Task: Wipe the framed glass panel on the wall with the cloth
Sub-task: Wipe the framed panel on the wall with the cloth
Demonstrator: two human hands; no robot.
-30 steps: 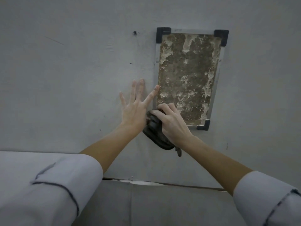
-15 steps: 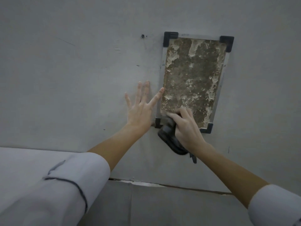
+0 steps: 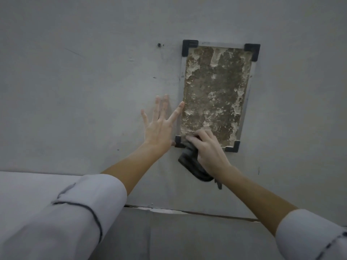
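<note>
A framed glass panel point(image 3: 214, 87) hangs on the grey wall, with black corner pieces and a mottled brown-and-white surface behind the glass. My right hand point(image 3: 208, 152) presses a dark cloth point(image 3: 191, 164) against the panel's lower left part; the cloth bunches and hangs below the frame. Flat on the wall just left of the frame rests my left hand point(image 3: 159, 124), fingers spread, its thumb tip touching the frame's left edge.
A small dark screw or hole point(image 3: 159, 45) sits in the wall left of the panel's top. Below, a seam point(image 3: 187, 212) separates the wall from a lower grey surface. My white sleeves fill the lower corners.
My right hand has slid the cloth rightward from the lower left corner onto the bottom of the glass. The left hand has stayed flat on the wall.
</note>
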